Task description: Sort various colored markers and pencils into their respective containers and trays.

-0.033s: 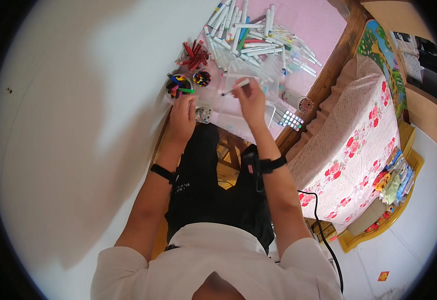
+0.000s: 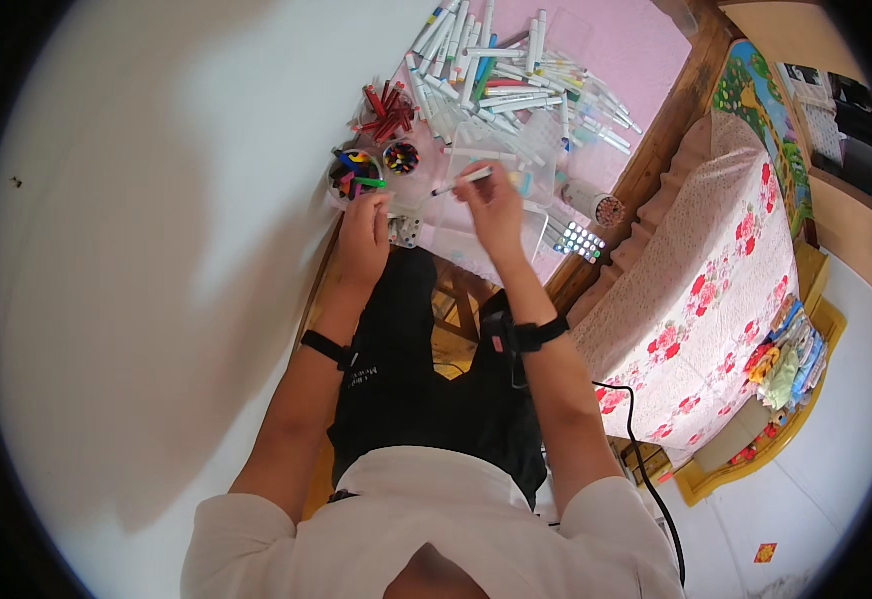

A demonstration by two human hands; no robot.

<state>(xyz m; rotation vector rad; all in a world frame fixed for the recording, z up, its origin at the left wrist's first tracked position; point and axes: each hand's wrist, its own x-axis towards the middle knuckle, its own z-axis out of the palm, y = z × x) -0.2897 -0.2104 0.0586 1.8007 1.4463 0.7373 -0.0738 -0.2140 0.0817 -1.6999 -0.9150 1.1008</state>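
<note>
Pinched in my right hand (image 2: pixel 496 212) is a white marker (image 2: pixel 464 181), its dark tip pointing left above the pink table top. My left hand (image 2: pixel 363 232) is closed at the table's near edge, its fingers at the side of a small clear case (image 2: pixel 405 232) with dark round spots on its face. The hand hides part of that case. Just beyond my left hand stands a round tub of coloured pens (image 2: pixel 352 172), a green one leaning over its rim. A small cup of dark pens with coloured ends (image 2: pixel 402 156) stands beside it.
A heap of white markers (image 2: pixel 506 85) covers the far table. Red pens (image 2: pixel 387 112) lie bundled near the wall. To the right are a cylinder of pencils (image 2: pixel 595 203), a clear rack of markers (image 2: pixel 581 242) and a flowered cloth (image 2: pixel 700 290) over furniture.
My right hand has shifted slightly left and nearer, and the white marker now shows more of its length. My left hand has hardly moved.
</note>
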